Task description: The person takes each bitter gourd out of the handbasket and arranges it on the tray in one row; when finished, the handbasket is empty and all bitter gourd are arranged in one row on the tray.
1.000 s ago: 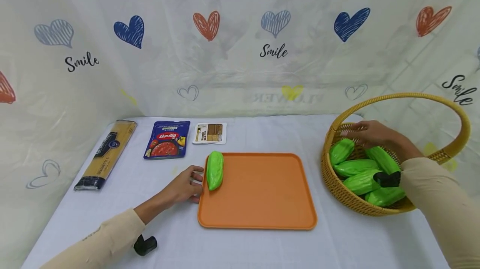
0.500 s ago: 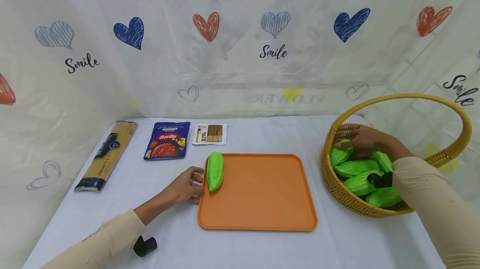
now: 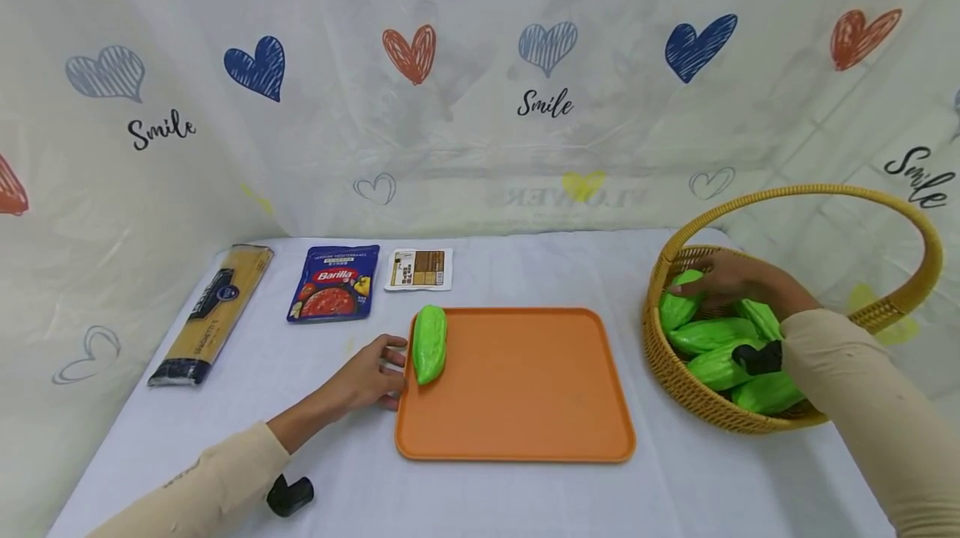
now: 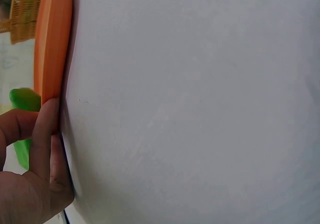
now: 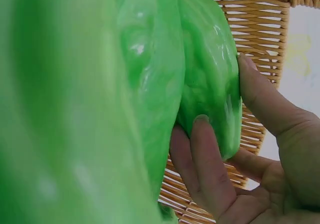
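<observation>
In the head view my left hand (image 3: pixel 369 375) rests at the left edge of an orange tray (image 3: pixel 525 384), fingertips touching its outer side. The left wrist view shows these fingers (image 4: pixel 44 129) against the tray's wall (image 4: pixel 54 39). A glossy, ridged green bitter melon (image 3: pixel 430 344) lies upright along the tray's left side. My right hand (image 3: pixel 738 279) reaches into a wicker basket (image 3: pixel 675 384) at the right. Thumb and fingers hold the far-left bitter melon (image 5: pixel 212 74) in there, seen closely in the right wrist view. Several more bitter melons (image 3: pixel 716 336) lie beside it.
The basket's tall handle (image 3: pixel 810 190) arches over the right arm. Behind the tray lie a blue Barilla sauce pouch (image 3: pixel 333 284) and a small white-and-brown packet (image 3: pixel 418 269). A spaghetti pack (image 3: pixel 213 313) lies at the left. A printed curtain (image 3: pixel 480 146) hangs behind the table.
My right hand has lowered and moved slightly left inside the basket and closed round the far-left bitter melon, which has shifted a little. The left hand and tray stay in place.
</observation>
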`<state>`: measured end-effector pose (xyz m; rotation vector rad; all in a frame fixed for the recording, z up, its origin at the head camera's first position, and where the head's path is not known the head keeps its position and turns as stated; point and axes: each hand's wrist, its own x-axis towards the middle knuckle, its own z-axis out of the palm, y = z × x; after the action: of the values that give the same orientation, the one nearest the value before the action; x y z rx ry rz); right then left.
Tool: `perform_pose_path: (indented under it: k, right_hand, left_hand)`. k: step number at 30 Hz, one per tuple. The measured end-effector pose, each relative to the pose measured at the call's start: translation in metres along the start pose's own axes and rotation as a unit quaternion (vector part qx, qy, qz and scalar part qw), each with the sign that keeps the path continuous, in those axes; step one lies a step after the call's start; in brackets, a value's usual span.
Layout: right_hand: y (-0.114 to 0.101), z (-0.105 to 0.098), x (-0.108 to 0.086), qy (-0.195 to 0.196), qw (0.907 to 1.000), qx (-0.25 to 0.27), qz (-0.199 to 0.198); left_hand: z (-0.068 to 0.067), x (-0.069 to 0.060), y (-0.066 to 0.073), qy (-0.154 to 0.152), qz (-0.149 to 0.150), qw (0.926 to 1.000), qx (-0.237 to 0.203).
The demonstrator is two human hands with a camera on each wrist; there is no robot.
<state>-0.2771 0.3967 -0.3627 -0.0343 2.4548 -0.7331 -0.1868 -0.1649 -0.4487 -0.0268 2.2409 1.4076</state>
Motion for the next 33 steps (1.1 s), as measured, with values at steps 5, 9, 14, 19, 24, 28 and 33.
perform_pose_path:
  k: [5, 9, 14, 19, 24, 28, 33]
  right_hand:
    - [-0.003, -0.002, -0.006, 0.004, 0.9999, 0.003, -0.013]
    - [-0.004, -0.004, -0.014, 0.023, 0.9992, -0.03, -0.017]
    - [-0.005, -0.008, -0.021, 0.043, 0.9985, -0.026, -0.021]
    - [-0.006, -0.012, -0.024, 0.053, 0.9979, 0.023, -0.03]
    - [-0.01, -0.014, -0.03, 0.054, 0.996, 0.058, -0.042]
    - [-0.011, -0.013, -0.034, 0.051, 0.995, 0.076, -0.041]
    - [-0.015, -0.011, -0.042, 0.044, 0.9939, 0.09, -0.047]
  left_hand:
    - [0.001, 0.0, -0.001, 0.002, 0.004, 1.0, -0.001]
    - [0.002, 0.0, 0.001, 0.004, 0.005, 1.0, -0.002]
    - [0.002, 0.001, 0.002, 0.005, 0.005, 1.0, 0.001]
    - [0.002, 0.001, 0.001, 0.005, -0.003, 1.0, 0.005]
    - [0.002, 0.001, 0.002, 0.007, -0.007, 0.9999, 0.008]
    - [0.002, -0.001, 0.002, 0.01, -0.008, 0.9999, 0.009]
    - [0.003, -0.001, 0.003, 0.012, -0.008, 0.9999, 0.01]
